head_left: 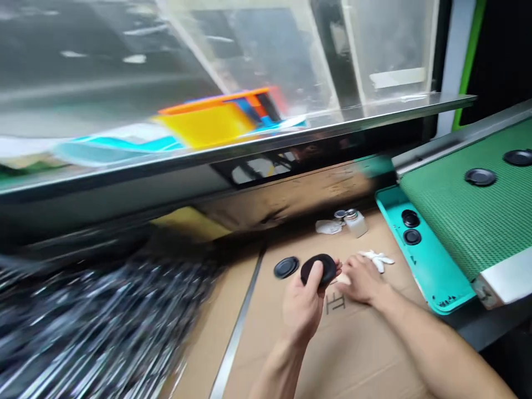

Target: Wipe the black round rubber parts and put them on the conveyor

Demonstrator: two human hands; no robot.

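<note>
Handling is seemingly running midway: the left hand (308, 299) is pinching a black disc (326, 266) over cardboard (353, 354), the right hand (363, 279) is curling alongside, hold unclear, and untouched discs (412, 237) are lying toward the far edge of the teal tray (434, 271).

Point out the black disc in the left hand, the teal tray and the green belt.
Black disc (328, 268): head view, right side of its dark face.
Teal tray (432, 269): head view, bare floor toward its near end.
Green belt (469, 221): head view, bare mesh surface.

From over here, only a dark, straight-stroked marking (336, 303) on the brown cardboard (328, 354), not clearly legible.
</note>
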